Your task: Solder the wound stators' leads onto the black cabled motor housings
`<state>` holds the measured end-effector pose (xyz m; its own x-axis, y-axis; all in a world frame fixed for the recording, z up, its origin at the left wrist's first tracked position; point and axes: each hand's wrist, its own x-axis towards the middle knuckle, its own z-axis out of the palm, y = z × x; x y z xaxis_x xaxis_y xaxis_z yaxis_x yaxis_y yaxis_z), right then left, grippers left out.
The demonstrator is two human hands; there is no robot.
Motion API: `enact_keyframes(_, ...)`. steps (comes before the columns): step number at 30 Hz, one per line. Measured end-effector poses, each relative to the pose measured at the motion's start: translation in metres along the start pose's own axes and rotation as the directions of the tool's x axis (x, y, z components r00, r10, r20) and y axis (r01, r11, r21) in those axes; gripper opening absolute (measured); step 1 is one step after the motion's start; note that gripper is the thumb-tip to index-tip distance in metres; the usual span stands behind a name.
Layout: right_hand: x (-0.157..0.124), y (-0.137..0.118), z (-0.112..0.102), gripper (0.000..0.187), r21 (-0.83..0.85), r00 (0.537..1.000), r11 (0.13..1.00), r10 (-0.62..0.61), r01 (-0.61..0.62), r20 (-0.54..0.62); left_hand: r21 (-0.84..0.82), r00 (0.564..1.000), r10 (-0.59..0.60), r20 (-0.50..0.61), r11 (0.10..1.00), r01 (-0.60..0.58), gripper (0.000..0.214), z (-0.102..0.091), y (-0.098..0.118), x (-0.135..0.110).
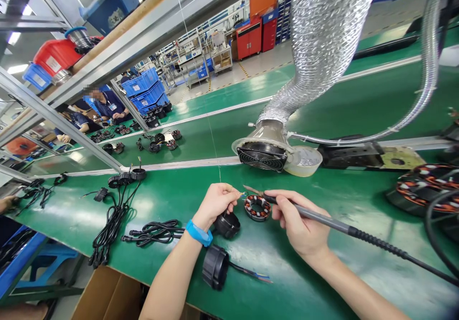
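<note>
My right hand (299,222) grips a soldering iron (317,214), its tip pointing left toward the wires at my other hand. Fine coloured wires (243,194) are pinched between the thumb and finger of my left hand (219,200), which wears a blue wristband. Just below that hand sits a black round housing (227,225). Between the hands, on the green bench, lies a ring-shaped stator (257,208) with copper windings. A second black housing (215,266) lies on its side nearer me, and its cable (251,272) ends in bare coloured wires.
A fume fan (262,156) on a silver duct (319,38) stands behind my hands. Black cables (113,227) lie on the left. Stacked stators (426,186) are at the right. A cardboard box (107,293) is below the front edge. Co-workers (111,105) sit far left.
</note>
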<state>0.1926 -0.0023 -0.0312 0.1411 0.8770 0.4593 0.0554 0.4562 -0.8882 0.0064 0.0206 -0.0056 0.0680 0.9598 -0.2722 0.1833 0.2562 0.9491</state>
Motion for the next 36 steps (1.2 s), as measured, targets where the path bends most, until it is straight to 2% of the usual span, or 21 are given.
enact_keyframes(12, -0.002, 0.003, 0.004, 0.02, -0.115, 0.986, 0.981, -0.151, 0.158, 0.064, 0.003, 1.0, 0.002, -0.001, 1.0, -0.002, 0.018, 0.001, 0.001, 0.0)
enact_keyframes(19, 0.005, 0.014, 0.012, 0.025, -0.165, 0.95, 0.948, -0.238, 0.273, 0.202, 0.038, 1.0, -0.021, -0.016, 0.999, 0.022, 0.017, 0.001, 0.004, -0.001)
enact_keyframes(24, 0.008, 0.02, 0.017, 0.034, -0.152, 0.935, 0.942, -0.259, 0.3, 0.241, 0.089, 1.0, -0.017, 0.004, 0.996, 0.017, 0.014, -0.002, 0.006, -0.004)
enact_keyframes(30, 0.008, 0.026, 0.03, 0.049, -0.07, 0.898, 0.94, -0.295, 0.334, 0.325, 0.162, 0.998, 0.052, 0.025, 0.985, -0.055, 0.025, -0.002, 0.006, -0.009)
enact_keyframes(36, 0.008, 0.036, 0.034, 0.055, -0.137, 0.875, 0.907, -0.33, 0.398, 0.356, 0.199, 0.994, 0.089, 0.071, 0.975, -0.101, 0.041, -0.001, 0.012, -0.012)
